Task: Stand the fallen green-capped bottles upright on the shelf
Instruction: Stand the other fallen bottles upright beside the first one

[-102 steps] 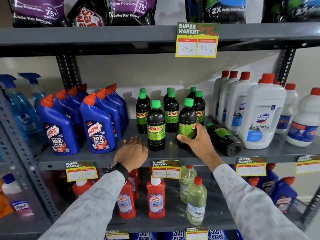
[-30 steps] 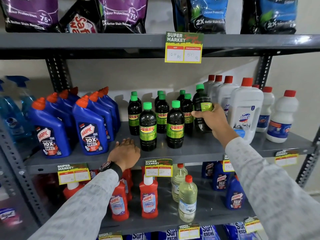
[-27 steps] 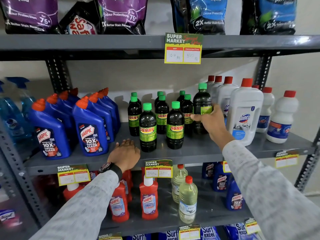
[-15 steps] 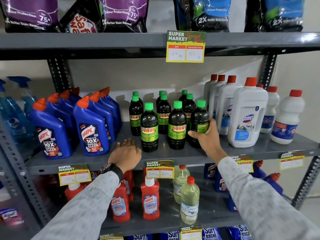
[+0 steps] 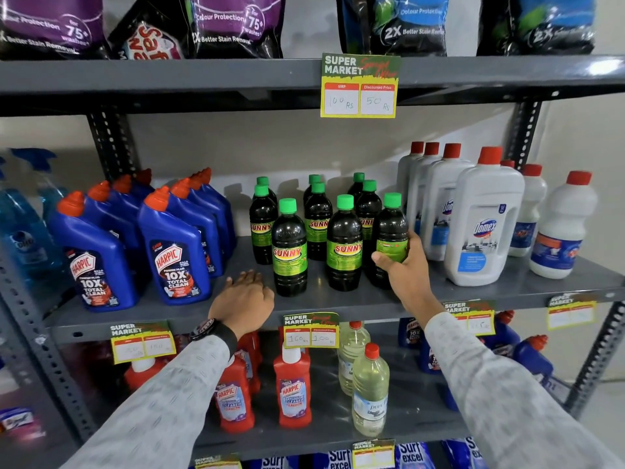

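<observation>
A grey metal shelf (image 5: 338, 304) spans the frame, with perforated uprights at either side and a second shelf board above it carrying detergent pouches (image 5: 233, 25).

On the middle board, white bleach bottles (image 5: 480, 228) with red caps are ranged at the right; blue toilet-cleaner bottles (image 5: 172, 252) with orange caps are ranged at the left. Between these two groups the green-capped bottles (image 5: 289, 248) are clustered, dark with green labels. All that can be seen are upright; none is seen lying on its side.

The rightmost front bottle (image 5: 392, 231) stands just beside the white bottles, its base on or very near the board; contact cannot be confirmed, as the base is hidden by the wrist.

The right hand (image 5: 402, 265) is wrapped around the lower body of that bottle, thumb across the label, fingers curled behind it.

The left hand (image 5: 245, 296) is laid flat on the board's front edge, fingers extended and loose, nothing held, just left of the nearest front bottle and not touching it. A dark wristwatch (image 5: 211, 331) is worn above a pale patterned sleeve.

Yellow price tags (image 5: 311, 330) are clipped along the shelf edges.
</observation>
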Motion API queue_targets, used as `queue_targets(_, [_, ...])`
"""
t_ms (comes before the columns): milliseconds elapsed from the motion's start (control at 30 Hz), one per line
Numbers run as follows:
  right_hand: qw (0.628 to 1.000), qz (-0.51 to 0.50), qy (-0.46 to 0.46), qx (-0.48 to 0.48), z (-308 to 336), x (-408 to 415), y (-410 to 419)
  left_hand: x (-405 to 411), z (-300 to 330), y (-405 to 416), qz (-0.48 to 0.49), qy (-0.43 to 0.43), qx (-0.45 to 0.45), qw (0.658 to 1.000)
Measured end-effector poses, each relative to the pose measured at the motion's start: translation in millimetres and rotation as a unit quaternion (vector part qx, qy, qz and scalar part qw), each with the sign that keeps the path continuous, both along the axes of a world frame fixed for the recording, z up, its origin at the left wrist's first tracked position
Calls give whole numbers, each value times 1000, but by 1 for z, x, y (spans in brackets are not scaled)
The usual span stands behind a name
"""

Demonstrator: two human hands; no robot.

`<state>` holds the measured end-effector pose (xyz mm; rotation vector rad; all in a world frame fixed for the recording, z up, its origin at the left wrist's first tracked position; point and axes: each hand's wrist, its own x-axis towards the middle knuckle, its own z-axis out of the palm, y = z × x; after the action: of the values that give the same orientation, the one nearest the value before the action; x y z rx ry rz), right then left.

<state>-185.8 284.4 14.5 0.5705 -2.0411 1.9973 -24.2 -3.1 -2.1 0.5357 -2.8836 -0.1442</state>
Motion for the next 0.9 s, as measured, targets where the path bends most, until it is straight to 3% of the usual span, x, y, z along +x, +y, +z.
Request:
queue_targets(167, [995, -52, 58, 65, 4, 5, -3, 1, 0, 0, -4, 5, 1, 1000])
queue_targets(400, [1000, 5, -10, 4, 1, 3, 0, 1, 0, -1, -4, 9, 4, 1000])
queue_targets(700, [995, -53, 77, 46, 7, 13, -2, 1, 0, -1, -3, 4, 5, 1000])
queue_targets(900, [997, -30, 25, 67, 3, 11, -2, 1, 0, -1, -3, 6, 6, 1000])
